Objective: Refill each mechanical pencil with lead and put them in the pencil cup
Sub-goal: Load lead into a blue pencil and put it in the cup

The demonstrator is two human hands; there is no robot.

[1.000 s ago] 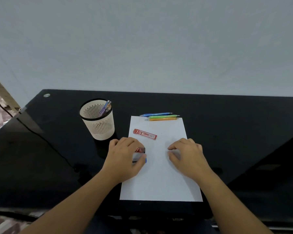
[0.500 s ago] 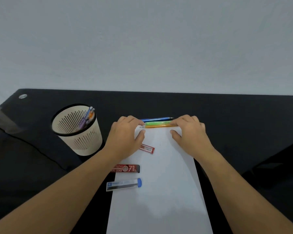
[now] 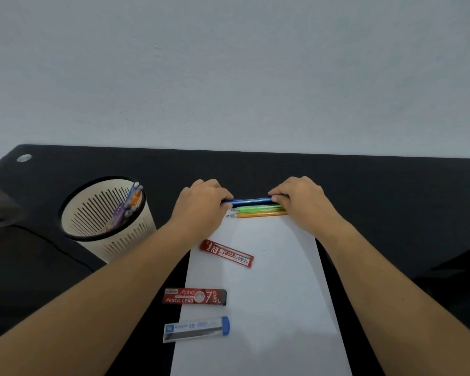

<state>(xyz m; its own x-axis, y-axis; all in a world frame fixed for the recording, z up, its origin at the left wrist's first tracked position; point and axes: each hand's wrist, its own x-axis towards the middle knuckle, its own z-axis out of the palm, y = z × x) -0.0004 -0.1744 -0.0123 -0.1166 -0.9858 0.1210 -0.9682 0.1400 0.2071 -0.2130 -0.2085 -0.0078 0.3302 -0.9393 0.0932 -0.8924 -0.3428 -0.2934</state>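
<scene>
A person's left hand (image 3: pixel 201 210) and right hand (image 3: pixel 303 204) each pinch one end of a blue pencil (image 3: pixel 251 200) with curled fingers, at the far edge of a white paper sheet (image 3: pixel 269 294) on a black desk (image 3: pixel 391 199). A green pencil (image 3: pixel 255 208) and an orange pencil (image 3: pixel 261 213) lie just beside it. A slotted cup (image 3: pixel 125 245) holding other pencils (image 3: pixel 128 204) stands to the left, and a red lead case (image 3: pixel 226 253), a red-and-black lead case (image 3: pixel 194 296) and a clear lead case (image 3: pixel 196 329) lie along the paper's left side.
</scene>
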